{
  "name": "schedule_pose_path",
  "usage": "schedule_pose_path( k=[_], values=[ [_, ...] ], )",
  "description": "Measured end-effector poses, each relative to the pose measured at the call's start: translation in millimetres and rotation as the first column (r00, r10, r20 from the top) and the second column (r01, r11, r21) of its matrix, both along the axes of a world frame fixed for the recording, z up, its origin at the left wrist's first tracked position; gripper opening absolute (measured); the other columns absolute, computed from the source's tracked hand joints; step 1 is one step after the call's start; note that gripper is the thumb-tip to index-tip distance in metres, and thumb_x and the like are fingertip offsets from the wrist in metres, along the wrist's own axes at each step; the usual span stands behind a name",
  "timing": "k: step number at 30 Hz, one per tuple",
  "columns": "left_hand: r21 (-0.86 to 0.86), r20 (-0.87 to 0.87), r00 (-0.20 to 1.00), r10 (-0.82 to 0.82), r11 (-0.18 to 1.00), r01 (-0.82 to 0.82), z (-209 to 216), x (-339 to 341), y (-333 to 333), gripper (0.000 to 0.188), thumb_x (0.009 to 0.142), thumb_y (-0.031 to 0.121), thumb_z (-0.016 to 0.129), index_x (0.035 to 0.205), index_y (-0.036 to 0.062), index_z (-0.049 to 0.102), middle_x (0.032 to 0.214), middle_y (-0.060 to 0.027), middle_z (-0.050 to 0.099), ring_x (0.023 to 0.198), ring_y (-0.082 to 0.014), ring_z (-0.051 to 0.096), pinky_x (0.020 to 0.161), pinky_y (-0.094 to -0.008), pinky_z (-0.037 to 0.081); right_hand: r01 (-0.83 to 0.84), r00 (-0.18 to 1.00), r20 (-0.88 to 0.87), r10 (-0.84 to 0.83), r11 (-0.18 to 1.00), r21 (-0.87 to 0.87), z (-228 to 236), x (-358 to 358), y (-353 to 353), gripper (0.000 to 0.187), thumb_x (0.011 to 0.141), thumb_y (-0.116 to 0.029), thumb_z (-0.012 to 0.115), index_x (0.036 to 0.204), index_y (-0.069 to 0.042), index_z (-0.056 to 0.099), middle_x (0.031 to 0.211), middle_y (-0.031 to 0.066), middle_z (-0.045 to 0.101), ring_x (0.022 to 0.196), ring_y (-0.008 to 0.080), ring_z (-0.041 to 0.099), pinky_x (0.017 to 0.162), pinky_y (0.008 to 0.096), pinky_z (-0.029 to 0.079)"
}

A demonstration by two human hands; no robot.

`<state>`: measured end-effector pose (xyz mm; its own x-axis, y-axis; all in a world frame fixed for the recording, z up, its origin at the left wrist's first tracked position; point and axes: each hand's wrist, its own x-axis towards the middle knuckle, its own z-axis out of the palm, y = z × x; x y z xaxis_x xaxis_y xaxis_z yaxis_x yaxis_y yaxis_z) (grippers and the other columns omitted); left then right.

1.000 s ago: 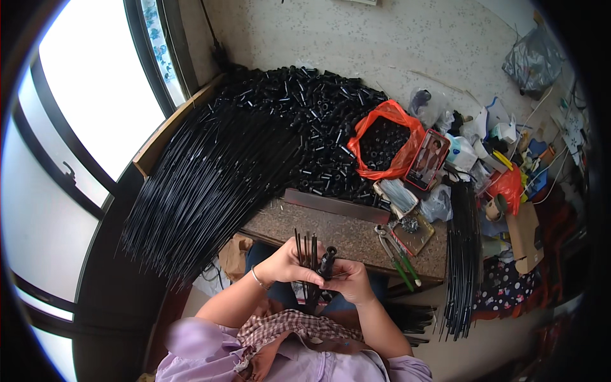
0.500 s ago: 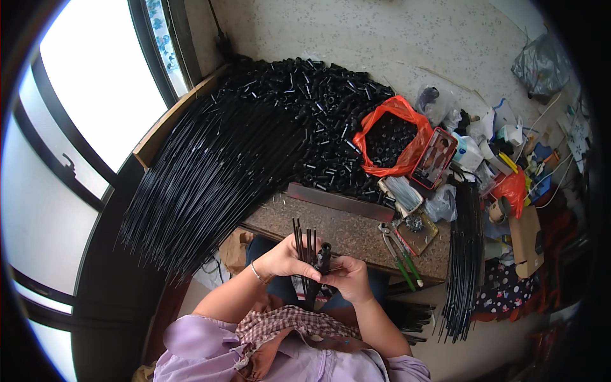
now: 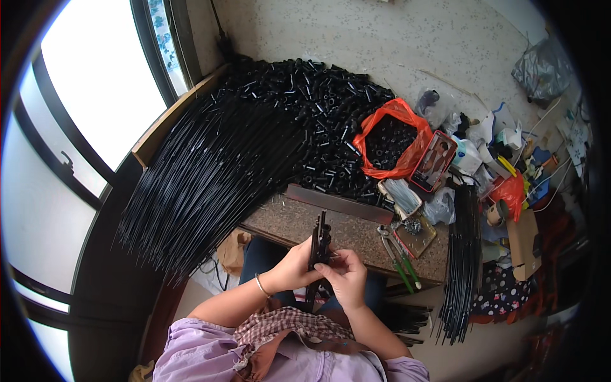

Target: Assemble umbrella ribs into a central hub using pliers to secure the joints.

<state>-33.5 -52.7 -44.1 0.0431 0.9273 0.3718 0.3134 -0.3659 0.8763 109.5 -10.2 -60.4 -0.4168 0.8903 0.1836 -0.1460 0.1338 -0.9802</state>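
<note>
Rod pile: a great sheaf of long thin black rods (image 3: pixel 210 172) fanned across the floor, too many to count.
Tube heap: short black plastic tubes (image 3: pixel 318 108), uncountable.
Bag: one orange plastic bag (image 3: pixel 398 124), open, filled with black tubes.
Worktop: speckled stone worktop (image 3: pixel 286 219); one pair of green-handled pliers (image 3: pixel 398 258).
Held: small bundle of black rods (image 3: pixel 318 245), upright over the lap.
Hands: left hand (image 3: pixel 289 267) and right hand (image 3: pixel 347 277) both clasp the bundle.

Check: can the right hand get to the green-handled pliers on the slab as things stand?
Probably yes. The pliers lie in the open on the stone slab, just right of the right hand, nothing over them. But both it and the left hand grip a bundle of black rods.
</note>
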Motion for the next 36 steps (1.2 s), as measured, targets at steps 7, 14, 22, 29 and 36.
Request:
schedule_pose_path(
  k=[7,14,22,29,36],
  values=[
    [-0.084,0.146,0.989,-0.026,0.996,0.038,-15.3,4.5,4.0,0.032,0.072,0.003,0.064,0.101,0.0018,0.05,0.085,-0.0097,0.056,0.079,-0.0204,0.056,0.073,-0.0299,0.045,0.071,0.996,-0.067,-0.062,0.988,0.139,-4.9,0.7,-5.4,0.02,0.072,0.003,0.069,0.088,-0.001,0.058,0.085,0.0007,0.053,0.074,0.0071,0.049,0.067,0.0203,0.042],
    [-0.192,0.257,0.966,-0.006,0.98,0.057,-11.2,-1.6,3.0,0.017,0.076,-0.002,0.061,0.092,-0.0001,0.054,0.086,-0.0032,0.053,0.079,-0.0111,0.049,0.072,-0.0264,0.043,0.014,0.981,0.145,-0.127,0.797,0.604,23.3,10.3,3.0,0.015,0.071,0.001,0.068,0.084,-0.003,0.062,0.072,0.0073,0.057,0.063,0.0196,0.054,0.058,0.0286,0.045],
    [-0.229,0.252,0.967,0.037,0.973,0.022,-9.3,2.4,0.6,0.019,0.075,0.0,0.065,0.09,-0.0001,0.055,0.084,-0.0024,0.054,0.08,-0.0105,0.05,0.073,-0.0259,0.043,0.259,0.95,-0.157,-0.269,0.962,-0.08,-10.1,9.7,22.3,0.015,0.072,0.002,0.069,0.08,-0.001,0.058,0.079,0.0024,0.055,0.066,0.0067,0.049,0.058,0.0206,0.041],
    [-0.156,0.08,0.996,0.028,0.988,-0.015,-8.8,-3.7,6.4,0.022,0.072,-0.002,0.064,0.09,0.0007,0.051,0.083,-0.0022,0.053,0.078,-0.011,0.049,0.072,-0.0264,0.043,0.061,0.997,0.027,-0.071,0.963,0.263,-15.0,-3.4,3.1,0.014,0.072,0.004,0.069,0.081,0.0,0.059,0.087,0.0033,0.053,0.071,0.0073,0.05,0.06,0.0201,0.041],
    [-0.138,0.365,0.924,0.115,0.988,-0.068,-17.2,11.7,12.0,0.022,0.067,-0.008,0.059,0.088,-0.0001,0.055,0.08,-0.0044,0.059,0.077,-0.0101,0.055,0.07,-0.0255,0.046,-0.158,0.966,-0.241,0.09,0.947,-0.279,-5.9,-6.4,22.1,0.045,0.066,0.004,0.073,0.098,-0.007,0.043,0.087,0.0004,0.046,0.077,0.0081,0.049,0.072,0.0215,0.045]
  ],
)
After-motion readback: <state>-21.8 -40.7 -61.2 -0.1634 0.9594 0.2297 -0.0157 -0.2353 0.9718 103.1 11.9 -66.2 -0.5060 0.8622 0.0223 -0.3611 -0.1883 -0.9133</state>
